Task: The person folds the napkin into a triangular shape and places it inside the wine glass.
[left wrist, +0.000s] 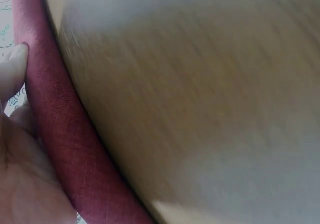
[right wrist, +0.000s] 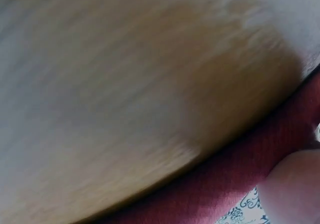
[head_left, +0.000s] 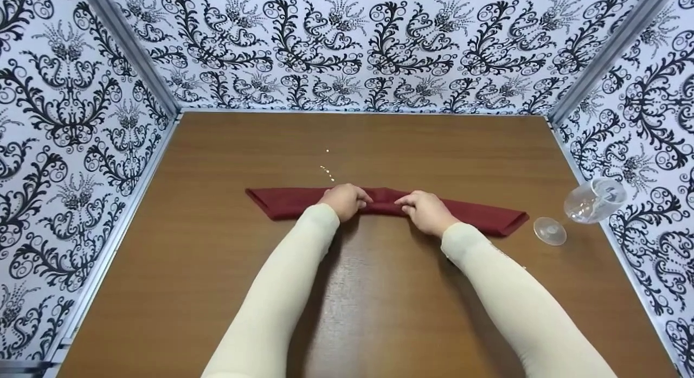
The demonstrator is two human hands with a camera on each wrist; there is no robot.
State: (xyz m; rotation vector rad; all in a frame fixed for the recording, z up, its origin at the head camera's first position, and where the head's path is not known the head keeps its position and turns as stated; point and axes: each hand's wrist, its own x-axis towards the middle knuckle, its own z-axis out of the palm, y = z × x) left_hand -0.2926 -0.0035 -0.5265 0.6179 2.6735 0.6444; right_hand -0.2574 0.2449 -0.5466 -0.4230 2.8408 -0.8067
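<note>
A dark red cloth napkin (head_left: 482, 215), folded into a long narrow band, lies crosswise on the wooden table. My left hand (head_left: 344, 200) pinches its near edge just left of the middle. Right of the middle, my right hand (head_left: 428, 212) pinches the same edge, a short stretch of cloth between the two. In the left wrist view the thumb (left wrist: 15, 72) presses against the rolled edge of the napkin (left wrist: 65, 114). The right wrist view has part of the hand (right wrist: 295, 184) against the napkin (right wrist: 215, 179); most of its fingers are out of frame.
At the right table edge stands a clear stemmed glass (head_left: 583, 207), its round foot (head_left: 550, 231) close to the napkin's right end. Small bright specks (head_left: 327, 172) dot the tabletop beyond my left hand. Patterned black-and-white walls (head_left: 336, 52) enclose the table (head_left: 260, 145) at the back and sides.
</note>
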